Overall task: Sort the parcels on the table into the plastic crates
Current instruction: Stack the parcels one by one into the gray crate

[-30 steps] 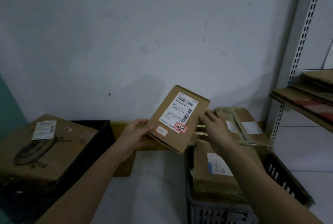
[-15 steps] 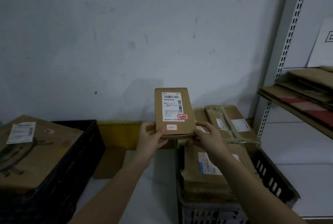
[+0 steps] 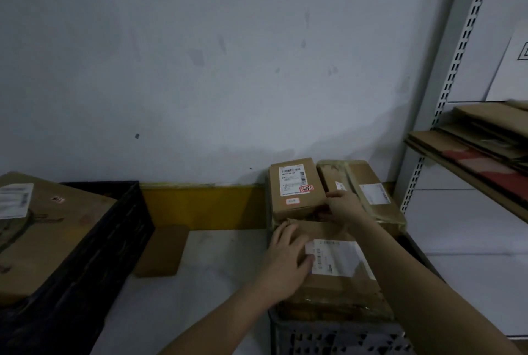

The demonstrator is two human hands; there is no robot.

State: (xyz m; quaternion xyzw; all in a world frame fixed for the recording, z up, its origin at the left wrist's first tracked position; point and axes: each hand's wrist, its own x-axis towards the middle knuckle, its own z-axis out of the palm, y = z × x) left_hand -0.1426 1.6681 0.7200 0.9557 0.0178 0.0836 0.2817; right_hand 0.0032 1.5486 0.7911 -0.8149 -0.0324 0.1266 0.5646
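A small brown parcel [image 3: 295,186] with a white label and red stickers lies at the far end of the right crate [image 3: 337,336], against the wall. My right hand [image 3: 344,206] touches its near right corner with curled fingers. My left hand [image 3: 287,257] rests flat on a larger labelled parcel [image 3: 340,266] in the same crate. A plastic-wrapped parcel [image 3: 368,191] lies to the right of the small one. At the left, a black crate [image 3: 94,254] holds a big box [image 3: 37,234].
A small plain brown box [image 3: 164,251] sits on the white table [image 3: 200,297] between the crates. A yellow strip [image 3: 200,206] runs along the wall's base. Metal shelving [image 3: 457,69] with flattened cardboard [image 3: 480,140] stands at the right.
The small parcel, held up in both hands before, has gone down into the far end of the right crate. My left hand left it and now lies on the larger parcel.
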